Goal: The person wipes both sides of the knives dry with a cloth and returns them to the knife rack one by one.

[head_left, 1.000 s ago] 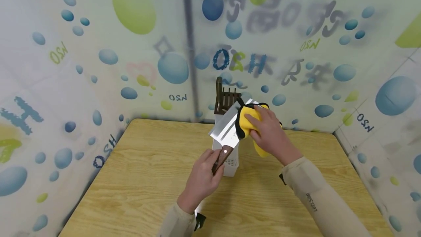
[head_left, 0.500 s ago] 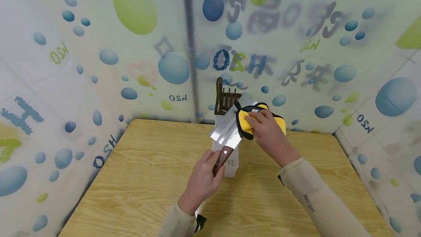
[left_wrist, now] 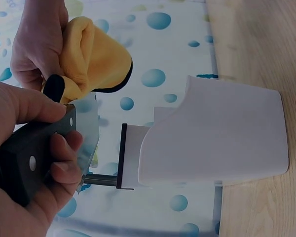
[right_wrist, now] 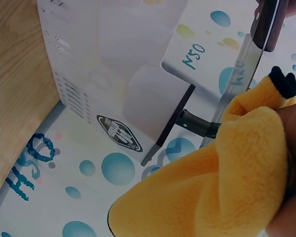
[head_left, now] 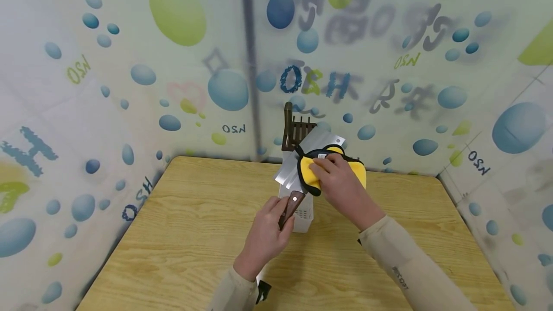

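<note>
My left hand [head_left: 264, 235] grips the dark wooden handle [left_wrist: 33, 155] of a cleaver [head_left: 318, 137], whose wide shiny blade slants up and to the right. With curled fingers, my right hand [head_left: 345, 188] holds a yellow cloth [head_left: 356, 173] with black edging against the blade, near its middle. The cloth hides part of the blade. Behind and below the cleaver stands a white knife holder [head_left: 304, 224] with a dark slotted top [head_left: 301, 133]. One dark knife handle [head_left: 288, 116] sticks up from that top, at its left side.
The holder stands on a wooden table [head_left: 186, 224] toward its back edge. Walls [head_left: 371, 37] printed with blue and green drops close in the back and both sides. In the right wrist view, a dark diamond label [right_wrist: 119, 133] shows on the holder.
My right hand has drawn the cloth down and left along the blade toward the handle. The blade's far corner with its hole now shows. My left hand and the cleaver have stayed nearly still.
</note>
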Available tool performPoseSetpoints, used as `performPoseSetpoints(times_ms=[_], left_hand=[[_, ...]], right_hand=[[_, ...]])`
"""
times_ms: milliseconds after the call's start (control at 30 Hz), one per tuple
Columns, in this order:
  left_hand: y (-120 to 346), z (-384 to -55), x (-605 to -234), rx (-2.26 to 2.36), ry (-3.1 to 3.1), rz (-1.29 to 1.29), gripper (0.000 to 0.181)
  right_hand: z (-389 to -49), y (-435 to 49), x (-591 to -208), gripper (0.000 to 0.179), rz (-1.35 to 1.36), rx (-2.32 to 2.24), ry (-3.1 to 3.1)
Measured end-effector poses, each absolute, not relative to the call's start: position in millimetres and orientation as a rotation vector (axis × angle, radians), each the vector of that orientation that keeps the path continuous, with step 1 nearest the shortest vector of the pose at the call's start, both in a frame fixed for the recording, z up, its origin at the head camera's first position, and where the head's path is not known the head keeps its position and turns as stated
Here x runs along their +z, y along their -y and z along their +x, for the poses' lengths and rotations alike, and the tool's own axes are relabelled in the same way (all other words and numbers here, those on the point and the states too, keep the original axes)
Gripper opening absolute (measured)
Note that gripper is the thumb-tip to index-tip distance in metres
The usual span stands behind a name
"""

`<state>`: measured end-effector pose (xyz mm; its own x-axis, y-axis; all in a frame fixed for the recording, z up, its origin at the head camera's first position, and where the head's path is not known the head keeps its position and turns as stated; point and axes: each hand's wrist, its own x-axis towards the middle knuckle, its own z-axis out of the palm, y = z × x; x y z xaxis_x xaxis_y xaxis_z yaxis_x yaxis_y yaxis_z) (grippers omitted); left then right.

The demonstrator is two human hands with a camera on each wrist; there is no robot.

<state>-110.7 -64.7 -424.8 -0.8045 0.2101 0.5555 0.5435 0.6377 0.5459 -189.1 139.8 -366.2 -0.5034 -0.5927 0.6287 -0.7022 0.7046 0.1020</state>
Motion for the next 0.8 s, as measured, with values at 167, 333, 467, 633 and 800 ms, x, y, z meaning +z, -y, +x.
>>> performPoseSetpoints(times_ms=[167, 333, 467, 633, 800], left_hand=[[64.3, -111.2, -425.1, -1.016, 2.429, -0.582, 0.033], [63.7, -111.6, -425.6, -1.013, 2.44, -0.573, 0.032], [63.8, -112.4, -426.9, -1.002, 2.446, -0.58, 0.032], [64.7, -113.4, -428.8, -0.957, 2.438, -0.606, 0.031], [65.3, -113.1, -430.3, -0.901, 2.432, -0.619, 0.033]], right_hand=[[-186.8, -138.1, -368.0, 0.026, 0.987, 0.217, 2.265], [-182.9, -136.6, -367.4, 0.026, 0.994, 0.2, 2.294], [-179.7, -136.1, -365.8, 0.027, 1.012, 0.182, 2.329], [-177.4, -136.6, -365.4, 0.033, 1.037, 0.136, 2.385], [-176.2, -136.2, -365.6, 0.036, 1.055, 0.083, 2.415]])
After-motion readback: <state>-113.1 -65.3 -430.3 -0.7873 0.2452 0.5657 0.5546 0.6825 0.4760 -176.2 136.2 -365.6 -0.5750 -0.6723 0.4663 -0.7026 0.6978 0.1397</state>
